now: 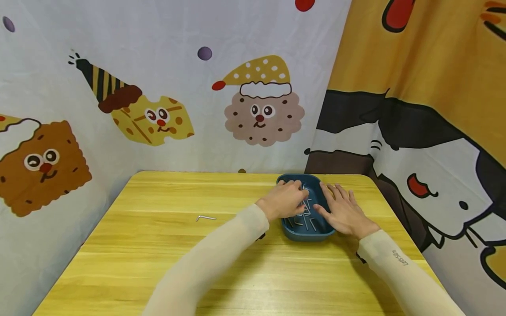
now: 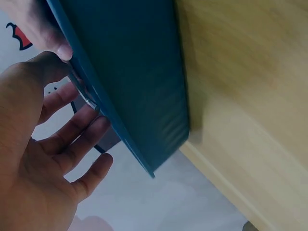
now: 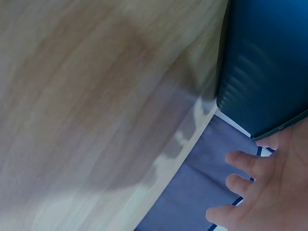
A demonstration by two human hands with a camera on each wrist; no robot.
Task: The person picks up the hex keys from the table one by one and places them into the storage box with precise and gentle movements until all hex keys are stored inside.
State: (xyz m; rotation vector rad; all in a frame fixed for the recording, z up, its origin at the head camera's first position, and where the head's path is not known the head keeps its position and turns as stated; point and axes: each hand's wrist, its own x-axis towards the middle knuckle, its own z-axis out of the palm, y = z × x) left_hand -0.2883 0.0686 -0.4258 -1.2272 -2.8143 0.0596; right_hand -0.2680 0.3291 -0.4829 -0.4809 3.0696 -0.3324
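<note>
A dark blue plastic bin (image 1: 308,237) sits on the table's right half, with several small silver L-shaped hex keys (image 1: 312,224) loose on its floor. My left hand (image 1: 285,200) reaches over the bin's left rim, fingers bent. In the left wrist view this hand pinches a hex key (image 2: 89,101) between thumb and fingers, close to the rim. On the other side, my right hand (image 1: 343,211) rests at the bin's right rim, fingers spread and holding nothing. The right wrist view catches its fingers (image 3: 245,163) beside the bin wall (image 3: 264,67).
One more hex key (image 1: 206,217) lies alone on the wooden table (image 1: 158,259), left of the bin. Behind the table's back edge hangs a cloth with cartoon prints (image 1: 261,118). A yellow cloth (image 1: 367,66) hangs on the right.
</note>
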